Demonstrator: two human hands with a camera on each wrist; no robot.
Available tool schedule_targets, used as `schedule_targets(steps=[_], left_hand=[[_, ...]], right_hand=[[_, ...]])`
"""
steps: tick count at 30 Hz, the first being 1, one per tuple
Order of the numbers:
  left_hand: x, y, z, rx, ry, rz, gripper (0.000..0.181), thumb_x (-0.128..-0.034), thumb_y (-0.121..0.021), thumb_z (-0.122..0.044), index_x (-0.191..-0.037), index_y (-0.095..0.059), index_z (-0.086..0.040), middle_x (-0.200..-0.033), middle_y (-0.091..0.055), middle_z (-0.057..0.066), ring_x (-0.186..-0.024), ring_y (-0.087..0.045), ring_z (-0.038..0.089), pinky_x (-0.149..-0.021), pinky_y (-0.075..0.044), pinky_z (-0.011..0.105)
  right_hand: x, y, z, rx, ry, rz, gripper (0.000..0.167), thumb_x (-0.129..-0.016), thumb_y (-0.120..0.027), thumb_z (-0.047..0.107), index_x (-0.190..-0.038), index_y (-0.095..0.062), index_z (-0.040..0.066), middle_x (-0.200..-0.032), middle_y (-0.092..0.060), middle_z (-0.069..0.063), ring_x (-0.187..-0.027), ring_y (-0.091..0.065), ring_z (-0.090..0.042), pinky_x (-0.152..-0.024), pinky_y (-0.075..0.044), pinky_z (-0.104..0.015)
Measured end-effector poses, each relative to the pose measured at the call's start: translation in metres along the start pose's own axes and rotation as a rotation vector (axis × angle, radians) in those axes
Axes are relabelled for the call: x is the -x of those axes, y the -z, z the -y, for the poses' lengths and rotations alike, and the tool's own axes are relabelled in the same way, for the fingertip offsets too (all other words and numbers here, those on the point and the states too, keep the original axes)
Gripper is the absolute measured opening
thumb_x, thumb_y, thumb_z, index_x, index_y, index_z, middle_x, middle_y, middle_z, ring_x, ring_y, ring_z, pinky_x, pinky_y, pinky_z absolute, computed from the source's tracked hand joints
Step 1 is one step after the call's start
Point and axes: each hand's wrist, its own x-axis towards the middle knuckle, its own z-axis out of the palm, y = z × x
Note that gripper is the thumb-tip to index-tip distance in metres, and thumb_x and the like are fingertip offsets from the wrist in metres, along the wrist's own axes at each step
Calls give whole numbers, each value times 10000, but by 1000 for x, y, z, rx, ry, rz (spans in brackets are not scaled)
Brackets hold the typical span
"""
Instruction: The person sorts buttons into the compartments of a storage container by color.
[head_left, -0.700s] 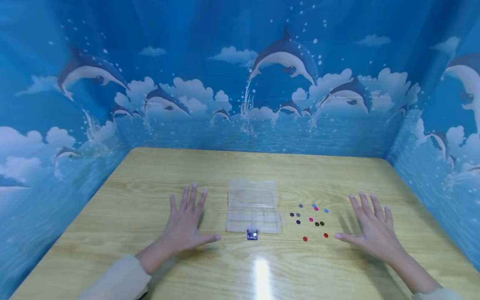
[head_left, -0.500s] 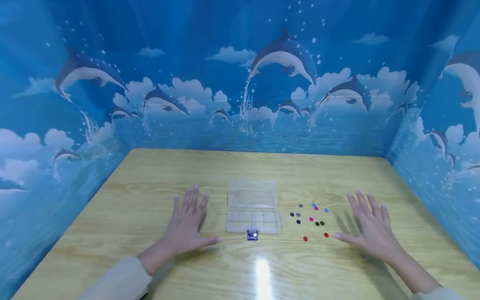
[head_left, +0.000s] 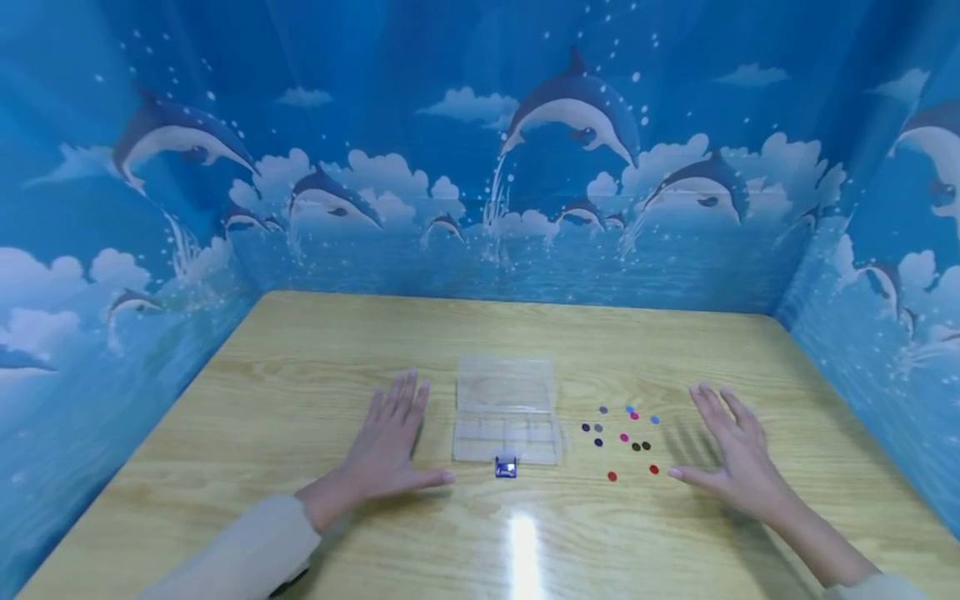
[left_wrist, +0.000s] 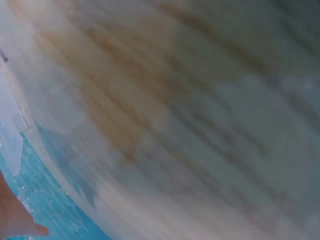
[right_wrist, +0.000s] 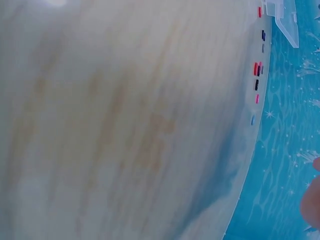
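A clear plastic compartment box [head_left: 480,450] lies on the table with its see-through lid [head_left: 505,385] folded back, away from me. At its front edge is a small blue latch [head_left: 506,467]. My left hand [head_left: 384,454] is left of the box, fingers extended, holding nothing. To the right of the box several small round discs are scattered, among them a red disc [head_left: 612,477], a pink disc [head_left: 624,437], a light blue disc [head_left: 655,420] and a black disc [head_left: 636,447]. Right of these is my right hand [head_left: 738,467], fingers extended and thumb pointing toward them, gripping nothing.
The wood-grain table [head_left: 360,325] is bordered at the back and sides by a blue curtain [head_left: 420,258] printed with dolphins. A bright light reflection lies on the tabletop in front of the box.
My left hand has shifted a little to the right, closer to the box, and its fingers have drawn nearer together. The right hand's fingers have also drawn together slightly. Box and discs stay put.
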Motion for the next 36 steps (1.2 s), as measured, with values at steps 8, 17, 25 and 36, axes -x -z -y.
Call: schedule_targets(steps=[8,17,25,36], left_hand=[[-9,-2,-1,86,29,63,1157,-696,-573,-730,-1462,-163,34,-1544,-77,227,-1424,-98,389,-1143,-147,541],[-16,-4,-1,143,72,111,1171,-681,-600,-717,-1458,-166,43,-1541,-107,220,-1421,-125,388,-1149,-141,523],[-21,-6,-3,218,102,154,1175,-685,-610,-715,-1469,-140,22,-1543,-115,208,-1424,-110,385,-1150,-136,527],[-25,-10,-1,291,117,146,1146,-685,-663,-656,-1466,-165,18,-1530,-179,206,-1411,-156,397,-1136,-166,546]], right_hand=[[-1,-3,9,-122,-82,-3,1053,-606,-829,234,-1480,-246,163,-1421,-331,-296,-1314,-196,-516,-874,-165,-808],[1,-7,23,-170,-113,-11,944,-603,-847,187,-1423,-381,154,-1367,-398,-267,-1271,-317,-369,-792,-323,-760],[3,-16,26,-191,-63,-46,886,-588,-853,157,-1377,-449,147,-1298,-514,-190,-1177,-257,184,-902,-415,-589],[6,-29,30,-230,30,-71,838,-536,-861,115,-1283,-508,-25,-1187,-594,23,-1062,-406,188,-861,-357,8]])
